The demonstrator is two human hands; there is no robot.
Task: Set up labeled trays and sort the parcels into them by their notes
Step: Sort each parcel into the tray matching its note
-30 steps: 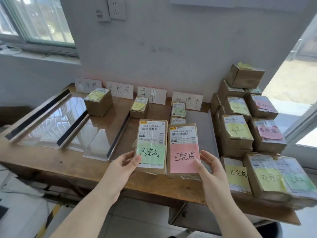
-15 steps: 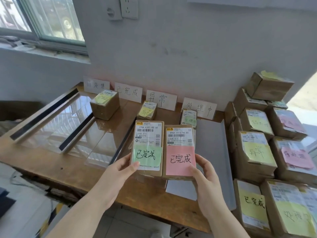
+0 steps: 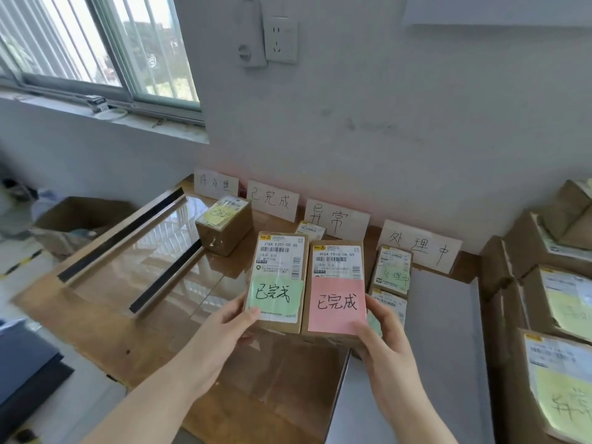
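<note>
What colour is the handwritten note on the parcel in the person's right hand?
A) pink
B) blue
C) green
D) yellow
A: the right hand grips the parcel with the pink note; the green note is on the other parcel, held by the left hand.

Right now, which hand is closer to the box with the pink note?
Right. The right hand grips the box with the pink note. The left hand holds the box with the green note beside it.
</note>
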